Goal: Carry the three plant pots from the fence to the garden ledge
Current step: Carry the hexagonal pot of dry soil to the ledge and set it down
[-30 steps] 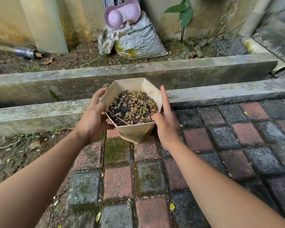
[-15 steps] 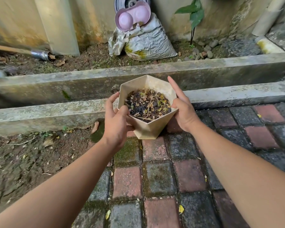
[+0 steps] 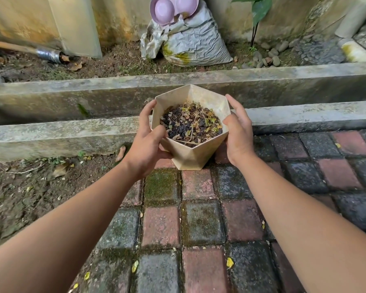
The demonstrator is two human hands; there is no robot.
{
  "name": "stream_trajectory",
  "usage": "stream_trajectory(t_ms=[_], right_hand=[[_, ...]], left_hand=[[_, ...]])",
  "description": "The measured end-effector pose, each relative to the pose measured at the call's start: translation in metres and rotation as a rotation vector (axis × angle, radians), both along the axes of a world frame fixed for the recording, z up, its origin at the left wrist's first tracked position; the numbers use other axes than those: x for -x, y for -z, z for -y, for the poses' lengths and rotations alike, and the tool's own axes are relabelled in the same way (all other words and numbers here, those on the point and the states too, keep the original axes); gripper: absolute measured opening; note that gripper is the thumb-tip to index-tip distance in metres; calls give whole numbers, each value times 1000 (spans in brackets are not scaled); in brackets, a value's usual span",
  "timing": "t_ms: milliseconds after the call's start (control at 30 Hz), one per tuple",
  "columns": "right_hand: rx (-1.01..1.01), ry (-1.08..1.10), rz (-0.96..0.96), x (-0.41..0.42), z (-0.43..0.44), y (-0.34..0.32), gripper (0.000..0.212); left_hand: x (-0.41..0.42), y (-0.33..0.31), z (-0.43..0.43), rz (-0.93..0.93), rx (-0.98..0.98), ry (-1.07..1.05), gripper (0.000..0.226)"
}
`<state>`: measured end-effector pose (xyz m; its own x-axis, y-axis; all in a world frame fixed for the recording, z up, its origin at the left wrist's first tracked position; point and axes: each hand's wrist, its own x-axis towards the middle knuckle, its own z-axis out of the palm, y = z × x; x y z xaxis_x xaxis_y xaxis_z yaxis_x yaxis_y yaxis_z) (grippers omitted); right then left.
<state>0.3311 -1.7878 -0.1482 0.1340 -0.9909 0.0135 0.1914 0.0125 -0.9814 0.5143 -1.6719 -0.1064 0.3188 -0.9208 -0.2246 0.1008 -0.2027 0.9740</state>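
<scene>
A cream hexagonal plant pot [image 3: 195, 154], filled with dark soil and dry leaves, is held between both my hands above the brick paving. My left hand [image 3: 147, 144] grips its left side, thumb on the rim. My right hand [image 3: 238, 132] presses its right side, fingers raised along the rim. Just beyond the pot runs the near concrete ledge [image 3: 72, 132], with a second, higher concrete ledge [image 3: 283, 81] behind it. No other plant pots show.
Red and grey mossy paving bricks [image 3: 199, 218] lie underfoot, bare soil [image 3: 30, 187] to the left. Behind the ledges sit a grey sack [image 3: 197, 45] with pink bowls [image 3: 169, 7] on it, a small leafy plant [image 3: 258, 9], pebbles and a tool handle [image 3: 30, 50].
The pot has travelled forward with my hands and now sits closer to the near ledge. The view has shifted slightly left and nearer the ledges.
</scene>
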Motion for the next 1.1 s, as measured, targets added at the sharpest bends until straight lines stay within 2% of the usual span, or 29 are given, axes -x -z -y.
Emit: stream_trajectory(t_ms=[233,467,700,967,1100], right_hand=[[-11,-44,-28,7,7,2,63],[-80,-149,-134,16,16,-2,61],[-67,32,-188,12,-1,-7,57],[-72,-4,-193,15,-4,-13,53],[-61,-8,-255,16,-6,-19,62]], left_hand=[[-6,9,3,24,27,48,76],[0,12,1,2,70,18,78],[1,14,0,61,81,5,74],[2,11,-1,65,69,-10,74],[3,9,0,46,50,-15,74]])
